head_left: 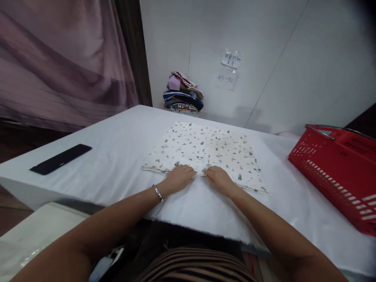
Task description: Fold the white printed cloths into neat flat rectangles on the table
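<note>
A white cloth with small grey and brown prints (188,145) lies flat and folded on the white-covered table (117,133). Its layered near edge faces me. My left hand (179,177), with a silver bracelet at the wrist, pinches that edge just left of its middle. Close beside it, my right hand (220,181) grips the same edge, fingers curled and thumb side inward. Only a short stretch of hem shows between the two hands. What lies under my fingers is hidden.
A dark flat phone-like slab (61,158) lies at the table's left. On the right stands a red plastic basket (335,168) with a metal handle. Folded fabrics (183,94) are piled behind the far edge, and paper signs (226,79) hang on the wall.
</note>
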{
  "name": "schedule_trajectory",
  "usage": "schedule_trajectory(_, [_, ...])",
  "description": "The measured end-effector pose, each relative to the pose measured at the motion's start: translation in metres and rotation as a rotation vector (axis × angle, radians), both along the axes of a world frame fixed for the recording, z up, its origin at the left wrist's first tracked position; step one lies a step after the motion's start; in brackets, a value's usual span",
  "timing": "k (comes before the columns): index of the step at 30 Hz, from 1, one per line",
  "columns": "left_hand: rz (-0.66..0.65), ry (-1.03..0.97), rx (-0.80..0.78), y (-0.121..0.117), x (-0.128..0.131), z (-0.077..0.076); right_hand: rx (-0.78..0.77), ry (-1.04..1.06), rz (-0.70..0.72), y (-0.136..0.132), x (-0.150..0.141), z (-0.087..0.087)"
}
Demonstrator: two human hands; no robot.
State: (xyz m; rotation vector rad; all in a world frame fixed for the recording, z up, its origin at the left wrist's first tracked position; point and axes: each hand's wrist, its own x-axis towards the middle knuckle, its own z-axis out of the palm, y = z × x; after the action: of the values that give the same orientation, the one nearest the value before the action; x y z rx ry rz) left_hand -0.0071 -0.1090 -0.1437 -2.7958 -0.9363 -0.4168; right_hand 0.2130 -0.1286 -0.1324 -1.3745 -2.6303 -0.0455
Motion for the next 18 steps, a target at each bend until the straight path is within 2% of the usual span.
schedule_trajectory(4, [0.044,-0.015,0.009,0.003,0.003,-0.003,0.007,0.024,0.014,0.001,0.003,-0.003])
schedule_trajectory(10, [0.049,-0.028,0.097,0.012,0.003,-0.013,0.096,-0.085,-0.022,0.000,-0.005,-0.013])
schedule_trajectory(13, [0.036,-0.046,0.114,0.010,0.002,-0.009,0.097,-0.093,-0.046,0.000,-0.011,-0.012])
schedule_trajectory(18, [-0.029,-0.042,0.166,-0.004,0.005,0.002,0.023,0.027,-0.121,0.001,-0.013,-0.004])
